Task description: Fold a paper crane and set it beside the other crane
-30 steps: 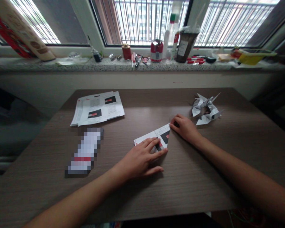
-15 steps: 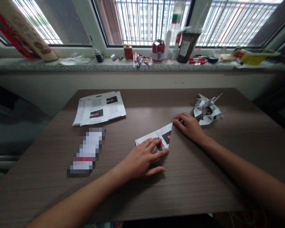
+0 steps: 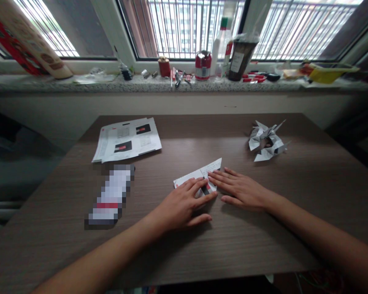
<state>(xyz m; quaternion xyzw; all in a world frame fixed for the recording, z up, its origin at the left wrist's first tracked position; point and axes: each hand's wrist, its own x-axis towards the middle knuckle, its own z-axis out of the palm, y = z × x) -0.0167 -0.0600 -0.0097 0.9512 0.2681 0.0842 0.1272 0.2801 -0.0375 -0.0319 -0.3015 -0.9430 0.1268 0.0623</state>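
Observation:
A folded sheet of printed paper (image 3: 199, 174), white with black and red patches, lies near the middle of the brown wooden table (image 3: 184, 241). My left hand (image 3: 180, 206) rests flat on the sheet's near part, fingers stretched out. My right hand (image 3: 242, 188) lies flat beside it, fingers spread, the fingertips pressing on the sheet's right edge. Neither hand grips anything.
A stack of printed sheets (image 3: 127, 139) lies at the table's back left. A crumpled folded-paper shape (image 3: 266, 141) sits at the back right. A blurred-out oblong object (image 3: 110, 195) lies left of my hands. The windowsill (image 3: 184, 83) holds cans, bottles, pens and clutter.
My right hand has slid from the sheet's far right corner down towards me and opened flat along the right edge. My left hand has stayed put.

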